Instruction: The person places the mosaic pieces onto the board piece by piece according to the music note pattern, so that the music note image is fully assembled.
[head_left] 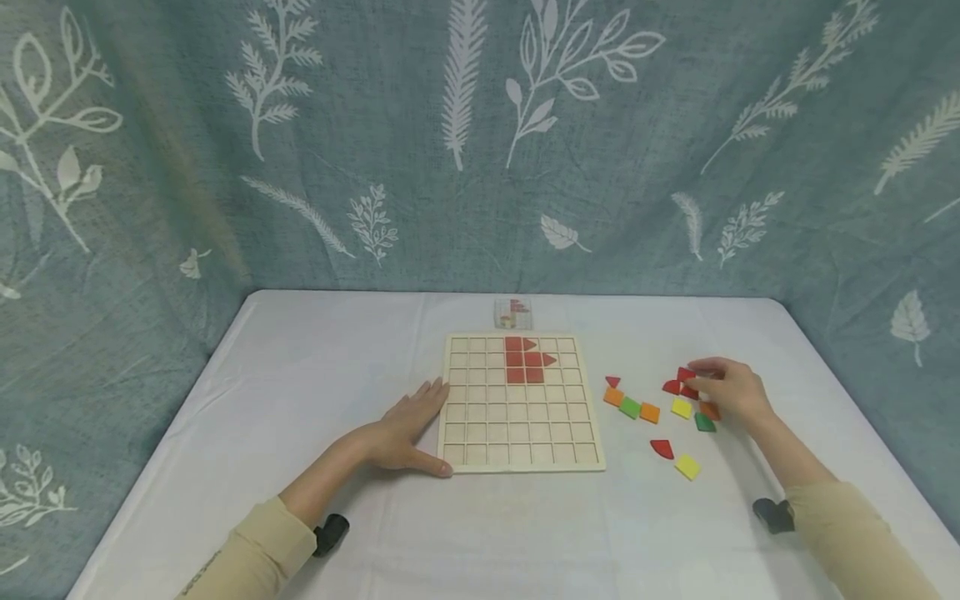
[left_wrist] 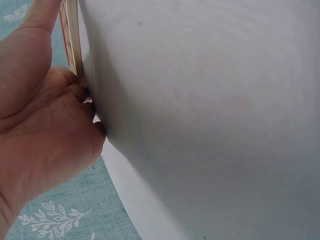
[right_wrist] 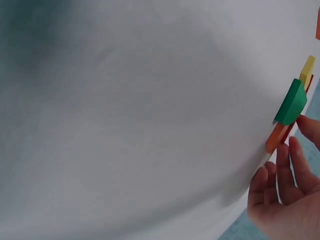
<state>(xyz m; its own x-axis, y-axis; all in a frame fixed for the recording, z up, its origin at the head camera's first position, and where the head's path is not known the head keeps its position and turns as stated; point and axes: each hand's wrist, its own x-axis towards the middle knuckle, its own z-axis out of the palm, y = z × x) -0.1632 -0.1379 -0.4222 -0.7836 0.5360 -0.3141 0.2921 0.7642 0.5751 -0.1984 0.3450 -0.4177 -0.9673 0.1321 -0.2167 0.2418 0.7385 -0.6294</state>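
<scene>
A wooden grid board (head_left: 517,437) lies mid-table, with several red tiles (head_left: 514,360) set in its upper part. My left hand (head_left: 405,429) rests flat along the board's left edge, fingers straight and thumb at the lower left corner. In the left wrist view, my left hand (left_wrist: 50,115) touches the board's side (left_wrist: 72,40). At the right, my right hand (head_left: 731,390) is over a cluster of loose tiles, thumb and fingertips pinching a red tile (head_left: 686,374). The right wrist view has my right hand (right_wrist: 287,190) beside a green piece (right_wrist: 291,102) and an orange tile (right_wrist: 275,137).
Loose pieces lie right of the board: an orange tile (head_left: 649,412), a light green tile (head_left: 630,407), yellow tiles (head_left: 687,467) and a red quarter-round (head_left: 662,449). Behind the board sits a small clear case (head_left: 513,314) with a coloured pattern. A patterned curtain (head_left: 412,217) borders the table.
</scene>
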